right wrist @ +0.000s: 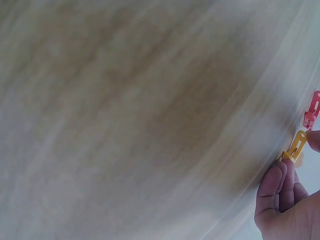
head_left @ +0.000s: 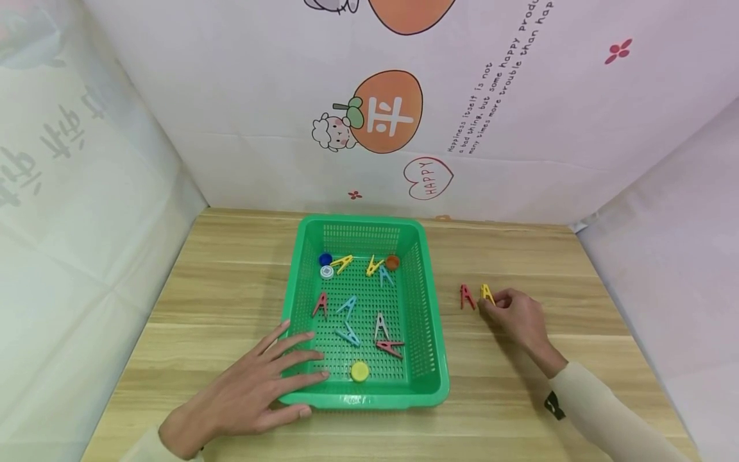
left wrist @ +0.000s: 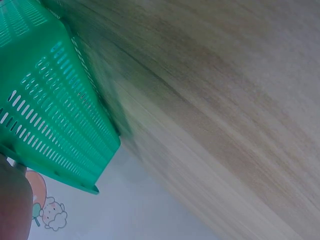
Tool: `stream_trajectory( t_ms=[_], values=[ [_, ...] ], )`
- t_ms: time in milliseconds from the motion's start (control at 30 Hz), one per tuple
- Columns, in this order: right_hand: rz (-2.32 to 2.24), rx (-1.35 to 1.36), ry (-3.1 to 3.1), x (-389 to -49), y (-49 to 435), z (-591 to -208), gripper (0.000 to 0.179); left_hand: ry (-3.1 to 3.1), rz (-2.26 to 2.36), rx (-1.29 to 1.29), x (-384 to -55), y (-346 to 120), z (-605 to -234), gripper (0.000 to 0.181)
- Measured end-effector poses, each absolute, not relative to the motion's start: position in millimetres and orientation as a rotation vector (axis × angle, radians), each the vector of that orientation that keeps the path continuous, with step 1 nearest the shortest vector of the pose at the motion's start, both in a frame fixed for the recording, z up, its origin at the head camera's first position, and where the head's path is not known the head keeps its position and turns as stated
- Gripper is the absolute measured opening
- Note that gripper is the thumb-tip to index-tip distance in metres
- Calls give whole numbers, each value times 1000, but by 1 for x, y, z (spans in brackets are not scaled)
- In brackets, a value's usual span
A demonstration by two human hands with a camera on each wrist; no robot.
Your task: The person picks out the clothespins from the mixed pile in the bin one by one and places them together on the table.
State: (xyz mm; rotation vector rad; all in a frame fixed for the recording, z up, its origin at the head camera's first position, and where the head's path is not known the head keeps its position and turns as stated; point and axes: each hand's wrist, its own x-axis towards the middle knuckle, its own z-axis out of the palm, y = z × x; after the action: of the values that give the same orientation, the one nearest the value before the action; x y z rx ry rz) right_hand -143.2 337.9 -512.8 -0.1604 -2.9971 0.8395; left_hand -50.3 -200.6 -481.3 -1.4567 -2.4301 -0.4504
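Right of the green basket [head_left: 433, 333], my right hand [head_left: 519, 317] pinches a yellow clothespin [head_left: 487, 293] at the tabletop. In the right wrist view the yellow clothespin [right wrist: 297, 145] shows between thumb and fingers. A red clothespin [head_left: 467, 297] lies just to its left. My left hand [head_left: 260, 378] lies over the basket's front left corner, fingers spread and reaching over the rim. The basket holds several clothespins, among them a blue one [head_left: 348, 335], a pink-red one [head_left: 321, 304] and a whitish one [head_left: 381, 326]. A yellow bottle cap [head_left: 360, 371] sits near its front wall.
Farther back in the basket are a blue cap [head_left: 326, 259], a white cap [head_left: 326, 273] and an orange-brown cap [head_left: 392, 262]. The wooden table [head_left: 225, 282] is bounded behind and on both sides by printed white cloth [head_left: 277, 160].
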Motion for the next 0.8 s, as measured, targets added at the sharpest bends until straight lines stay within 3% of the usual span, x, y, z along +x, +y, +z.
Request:
stream_trajectory(
  t_ms=[800],
  values=[
    [823, -135, -2901, -144, 352, -500, 49, -2424, -461, -1462, -51, -201, -481, 46]
  ],
)
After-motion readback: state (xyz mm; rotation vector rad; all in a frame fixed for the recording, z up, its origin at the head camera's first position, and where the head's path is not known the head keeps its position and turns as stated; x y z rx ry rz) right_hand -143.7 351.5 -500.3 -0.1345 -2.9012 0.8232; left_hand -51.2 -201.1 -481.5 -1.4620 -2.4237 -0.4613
